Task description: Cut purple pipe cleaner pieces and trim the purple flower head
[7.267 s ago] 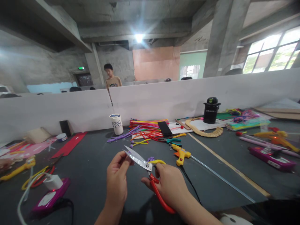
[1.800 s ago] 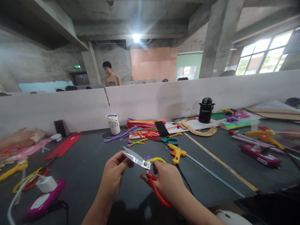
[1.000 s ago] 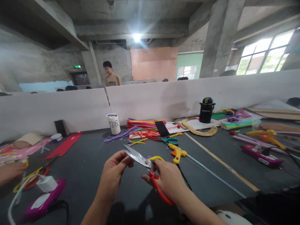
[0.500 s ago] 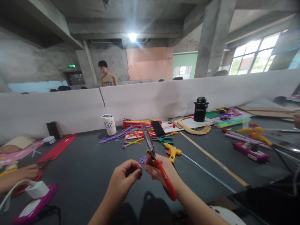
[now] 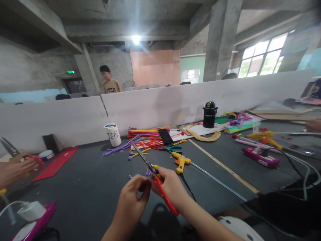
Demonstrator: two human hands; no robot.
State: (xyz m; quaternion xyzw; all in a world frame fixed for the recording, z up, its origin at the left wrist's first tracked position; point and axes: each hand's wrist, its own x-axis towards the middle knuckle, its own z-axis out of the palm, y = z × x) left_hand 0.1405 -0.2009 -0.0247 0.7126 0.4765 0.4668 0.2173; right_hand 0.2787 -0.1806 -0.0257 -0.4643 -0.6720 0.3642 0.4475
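Red-handled scissors rest in my right hand, their metal blades pointing up and left. A small yellow thing shows beside the scissors, above the fingers. My left hand is closed in a pinch, its fingertips meeting those of my right hand. What the pinch holds, if anything, is hidden. Small purple pieces lie on the dark table just behind my hands. Farther back are purple pipe cleaners and a bundle of red and multicoloured pipe cleaners.
A yellow glue gun with a long clear stick lies right of my hands. Behind it are teal-handled pliers, a black phone and a black flask. At left, a co-worker's hand holds scissors above a purple power strip.
My fingertips have come together, and the scissors have tipped farther left. The co-worker's hand at left has risen with its scissors. The whole view has shifted slightly.
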